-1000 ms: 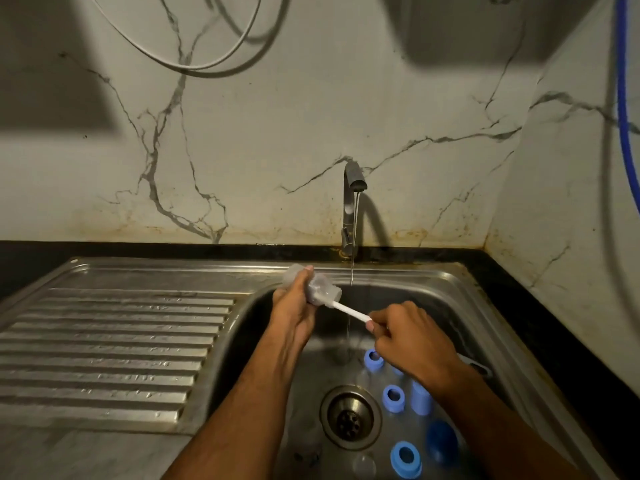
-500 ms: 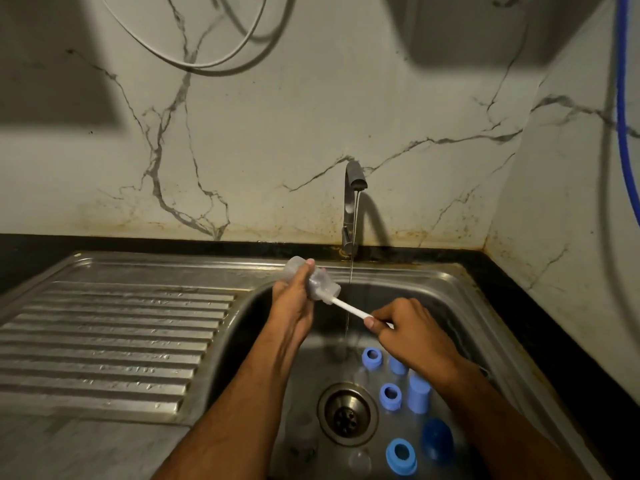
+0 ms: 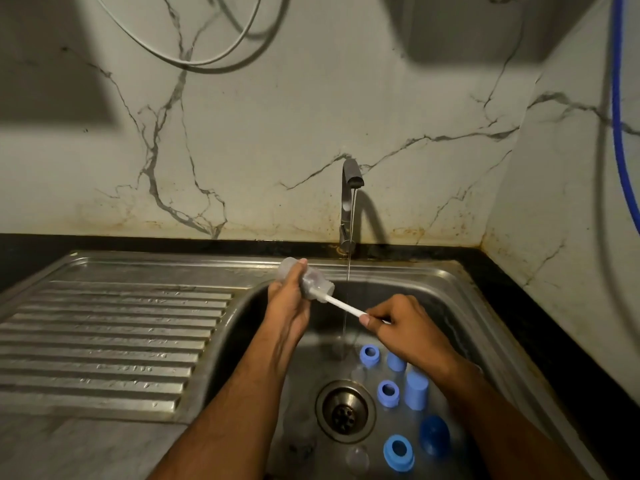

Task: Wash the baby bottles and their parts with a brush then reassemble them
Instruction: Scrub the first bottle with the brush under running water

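Two hands — left hand [image 3: 289, 308] gripping bottle [image 3: 306, 279], right hand [image 3: 403, 327] pinching brush [image 3: 343, 306]

A: What does the person wear on the arms?
B: Nothing that shows. Both forearms come in bare from the near edge, no sleeves in view.
A: And the hands?
B: The left hand [image 3: 289, 306] and the right hand [image 3: 403, 325] are bare too.

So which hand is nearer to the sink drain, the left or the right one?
Right. The right hand, pinching the brush handle, hangs up and to the right of the drain. The left hand, gripping the clear bottle, is higher, at the basin's left rim.
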The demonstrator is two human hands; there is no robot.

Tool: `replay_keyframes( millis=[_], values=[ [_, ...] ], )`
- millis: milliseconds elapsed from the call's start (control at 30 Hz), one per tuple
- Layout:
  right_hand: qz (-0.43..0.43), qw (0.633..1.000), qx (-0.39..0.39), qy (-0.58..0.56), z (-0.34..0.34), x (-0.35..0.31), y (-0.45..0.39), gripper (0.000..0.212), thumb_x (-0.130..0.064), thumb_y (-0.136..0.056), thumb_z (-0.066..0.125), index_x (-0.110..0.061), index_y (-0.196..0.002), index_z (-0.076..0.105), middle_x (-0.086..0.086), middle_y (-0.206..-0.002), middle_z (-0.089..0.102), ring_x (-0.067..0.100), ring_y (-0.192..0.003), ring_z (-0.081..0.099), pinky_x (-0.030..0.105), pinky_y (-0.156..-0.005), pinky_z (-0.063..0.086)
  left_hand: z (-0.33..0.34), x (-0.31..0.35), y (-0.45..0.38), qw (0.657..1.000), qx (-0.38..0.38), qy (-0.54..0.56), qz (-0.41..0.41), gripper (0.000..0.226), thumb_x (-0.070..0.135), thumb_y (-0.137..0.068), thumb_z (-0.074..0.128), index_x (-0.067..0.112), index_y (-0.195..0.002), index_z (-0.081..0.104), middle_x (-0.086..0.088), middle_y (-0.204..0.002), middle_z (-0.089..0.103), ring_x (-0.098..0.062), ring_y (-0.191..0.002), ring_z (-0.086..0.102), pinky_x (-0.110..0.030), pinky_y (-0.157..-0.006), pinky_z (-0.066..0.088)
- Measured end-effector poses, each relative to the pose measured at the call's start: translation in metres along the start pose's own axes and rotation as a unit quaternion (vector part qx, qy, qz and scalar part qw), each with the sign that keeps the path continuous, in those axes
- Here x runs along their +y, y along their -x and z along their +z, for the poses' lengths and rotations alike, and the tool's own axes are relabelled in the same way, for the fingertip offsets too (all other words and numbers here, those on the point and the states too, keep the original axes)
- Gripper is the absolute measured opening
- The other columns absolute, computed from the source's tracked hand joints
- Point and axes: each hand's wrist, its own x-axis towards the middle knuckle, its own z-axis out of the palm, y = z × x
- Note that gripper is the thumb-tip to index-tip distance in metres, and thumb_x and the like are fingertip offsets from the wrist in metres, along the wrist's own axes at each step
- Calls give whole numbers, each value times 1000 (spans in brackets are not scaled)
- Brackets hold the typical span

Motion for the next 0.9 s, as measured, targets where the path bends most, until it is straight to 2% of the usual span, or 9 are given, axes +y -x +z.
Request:
replay_keyframes(
  millis=[133, 267, 367, 467, 567, 667, 767, 833, 900],
  values=[
    [6, 999, 51, -2, 0, 6, -4, 19, -35, -96, 64, -25, -101, 79, -8, -60, 63, 6, -55, 57, 22, -53, 43, 4, -4, 3, 1000, 2, 8, -19, 25, 10, -91, 67, 5, -113, 57, -14, -105, 61, -23, -96, 62, -37, -84, 56],
    [37, 999, 20, -24, 7, 8, -4, 18, -32, -97, 64, -23, -90, 78, -4, -60, 65, 10, -56, 61, 31, -59, 55, 4, -3, 3, 1000, 0, 0, -14, 9, 8, -92, 65, 7, -99, 59, -13, -102, 61, -22, -92, 62, -35, -76, 56],
    [18, 999, -22, -46, 5, 7, -5, 17, -32, -95, 66, -21, -95, 80, 2, -68, 72, 18, -66, 70, 37, -68, 61, -1, 1, -3, 999, 22, 35, -21, 10, 6, -91, 66, 8, -98, 59, -12, -99, 61, -20, -89, 62, -32, -77, 55],
    [-9, 1000, -2, -25, 2, 6, -6, 20, -35, -95, 66, -23, -102, 79, -2, -68, 71, 14, -66, 68, 37, -68, 60, -1, 1, -5, 999, 3, 36, -23, 9, 6, -92, 63, 6, -100, 58, -12, -94, 58, -19, -83, 60, -34, -78, 56],
    [-2, 999, 43, -3, 0, 7, -6, 21, -36, -96, 64, -23, -105, 78, -10, -64, 64, 7, -61, 60, 26, -58, 50, 1, -4, -4, 999, 16, 35, -28, 21, 7, -89, 68, 6, -108, 59, -16, -111, 61, -25, -102, 63, -44, -96, 54],
    [14, 999, 48, 4, -1, 13, -3, 21, -35, -96, 64, -20, -100, 79, -12, -58, 58, 2, -56, 55, 18, -54, 37, 0, -7, -7, 999, 30, 38, -22, 28, 8, -86, 72, 9, -111, 60, -13, -118, 61, -24, -109, 61, -40, -96, 53],
    [16, 1000, 4, 3, -3, 15, 0, 22, -34, -94, 67, -18, -98, 80, -9, -60, 62, 1, -55, 55, 20, -55, 41, -4, -9, -8, 999, 23, 36, -18, 19, 10, -88, 71, 9, -104, 60, -10, -102, 66, -19, -95, 66, -40, -91, 55],
    [0, 1000, -10, -7, -2, 12, -1, 21, -34, -93, 67, -19, -97, 81, -5, -61, 67, 4, -56, 60, 26, -56, 49, -3, -10, -5, 1000, 1, 23, -9, 12, 9, -91, 67, 9, -84, 57, -5, -67, 68, -12, -62, 67, -36, -72, 58],
    [-9, 1000, 11, -9, -2, 9, -3, 20, -35, -94, 66, -21, -97, 80, -4, -63, 68, 8, -59, 62, 30, -59, 50, 0, -12, -1, 1000, -19, 7, 2, 16, 7, -92, 64, 8, -80, 55, -3, -56, 64, -13, -51, 64, -33, -61, 57]
  ],
)
